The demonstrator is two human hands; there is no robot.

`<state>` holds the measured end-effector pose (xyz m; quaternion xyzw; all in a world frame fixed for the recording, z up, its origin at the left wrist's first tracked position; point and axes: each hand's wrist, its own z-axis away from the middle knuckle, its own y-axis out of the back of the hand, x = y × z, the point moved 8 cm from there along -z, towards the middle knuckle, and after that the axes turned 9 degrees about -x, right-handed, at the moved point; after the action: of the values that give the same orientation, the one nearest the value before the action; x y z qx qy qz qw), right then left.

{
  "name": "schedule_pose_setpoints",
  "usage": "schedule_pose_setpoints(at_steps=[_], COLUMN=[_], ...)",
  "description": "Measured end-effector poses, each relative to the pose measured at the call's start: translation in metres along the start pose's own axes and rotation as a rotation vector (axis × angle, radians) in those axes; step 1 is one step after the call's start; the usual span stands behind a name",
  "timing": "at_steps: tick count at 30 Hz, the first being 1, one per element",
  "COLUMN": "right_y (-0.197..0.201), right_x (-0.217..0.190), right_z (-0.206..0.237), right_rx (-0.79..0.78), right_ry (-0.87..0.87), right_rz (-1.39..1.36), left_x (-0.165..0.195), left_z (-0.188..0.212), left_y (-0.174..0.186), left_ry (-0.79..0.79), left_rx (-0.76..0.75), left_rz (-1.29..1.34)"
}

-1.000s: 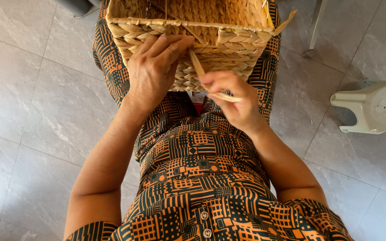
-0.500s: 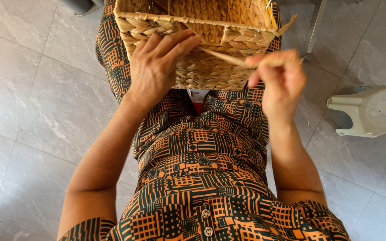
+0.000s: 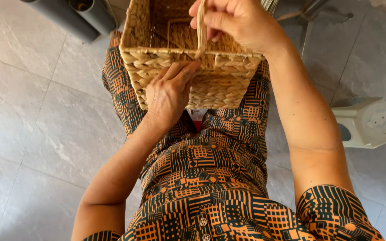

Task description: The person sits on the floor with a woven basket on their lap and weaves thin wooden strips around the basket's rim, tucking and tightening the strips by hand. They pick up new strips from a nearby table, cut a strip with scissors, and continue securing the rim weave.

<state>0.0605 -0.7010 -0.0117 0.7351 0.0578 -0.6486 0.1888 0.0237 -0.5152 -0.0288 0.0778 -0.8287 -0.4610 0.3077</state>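
Woven from pale straw, the square open-topped basket (image 3: 188, 58) rests on the person's lap in the head view. Left hand (image 3: 168, 91) lies flat, fingers together, pressed against its near wall. Right hand (image 3: 235, 22) pinches a thin tan straw strand (image 3: 201, 31) pulled up taut from the rim; tugged too hard, it would likely snap or loosen the braid

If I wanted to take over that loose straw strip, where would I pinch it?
Probably the strip is best pinched from above, just over the basket rim, below the right hand. It stands nearly upright and flat there, free of the weave; the left hand presses the outer wall beneath.
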Motion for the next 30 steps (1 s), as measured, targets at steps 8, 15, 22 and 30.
schedule_pose_setpoints(at_steps=[8,15,22,30], right_y=[-0.025,-0.04,-0.035,-0.041], right_x=[0.047,0.063,0.081,0.076], right_z=[-0.014,-0.018,-0.009,-0.011], right_rx=[-0.379,-0.552,-0.461,-0.539], right_ry=[-0.389,-0.265,-0.402,-0.286], right_rz=[0.231,0.042,0.057,0.064], left_x=[-0.016,-0.021,-0.033,-0.034], left_z=[-0.014,-0.01,-0.021,-0.023], left_y=[-0.003,-0.013,-0.027,-0.031], left_ry=[0.208,0.15,0.212,0.32], left_rx=[-0.088,-0.076,-0.196,-0.205], left_rz=[0.083,0.008,-0.017,-0.047])
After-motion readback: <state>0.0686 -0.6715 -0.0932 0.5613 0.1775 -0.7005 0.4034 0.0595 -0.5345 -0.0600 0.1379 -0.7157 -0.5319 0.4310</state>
